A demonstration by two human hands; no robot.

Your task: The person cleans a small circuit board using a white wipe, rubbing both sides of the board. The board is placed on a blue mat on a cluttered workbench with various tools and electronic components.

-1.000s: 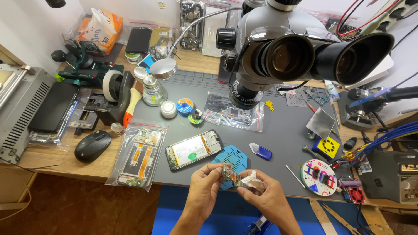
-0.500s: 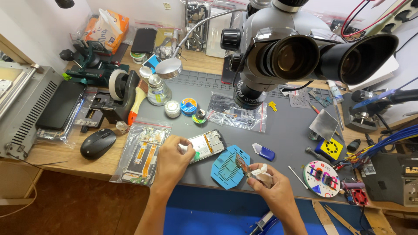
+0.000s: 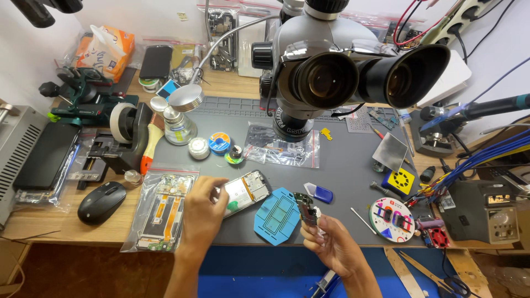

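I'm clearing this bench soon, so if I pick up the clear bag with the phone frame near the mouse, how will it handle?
The clear plastic bag would probably sag and crinkle at its loose edges, since the film looks thin. The phone frame inside looks flat and rigid, so the middle should stay stiff. The glossy film may be slippery, so the frame could slide.

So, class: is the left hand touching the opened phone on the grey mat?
Touching. The head view shows the left hand with its fingers resting on the opened phone.
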